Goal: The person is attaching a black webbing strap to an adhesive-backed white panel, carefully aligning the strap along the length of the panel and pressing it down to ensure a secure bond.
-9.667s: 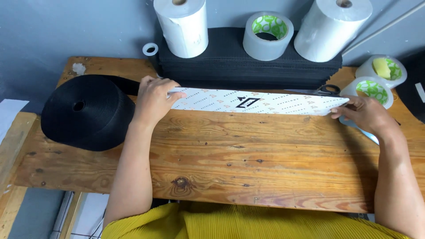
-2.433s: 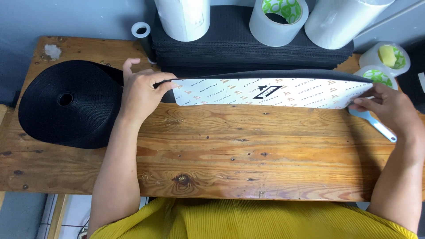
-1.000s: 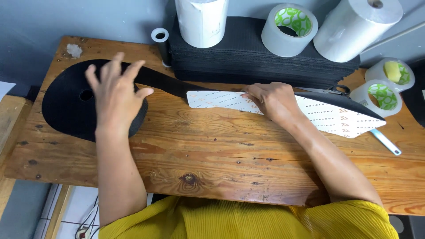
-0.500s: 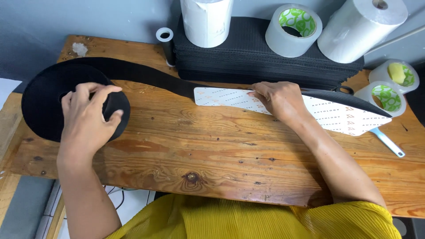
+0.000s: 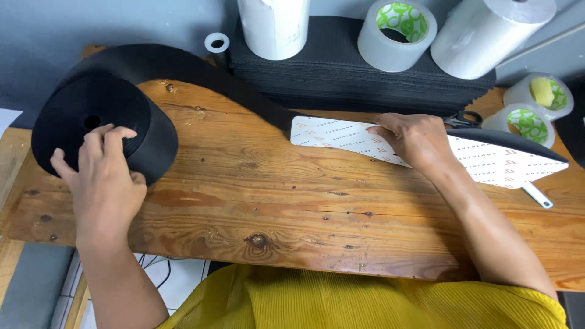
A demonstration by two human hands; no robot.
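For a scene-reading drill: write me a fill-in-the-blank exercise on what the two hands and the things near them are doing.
1. The left hand rests on the big black ____ of strap.
2. The right hand presses down on the white printed ____.
3. Both lie on a ____ tabletop.
4. The tape roll on the black stack has a ____ core.

Missing words: roll; sheet; wooden; green

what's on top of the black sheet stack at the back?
On the black sheet stack: two white paper rolls and a clear tape roll. What their bases cover cannot be seen.
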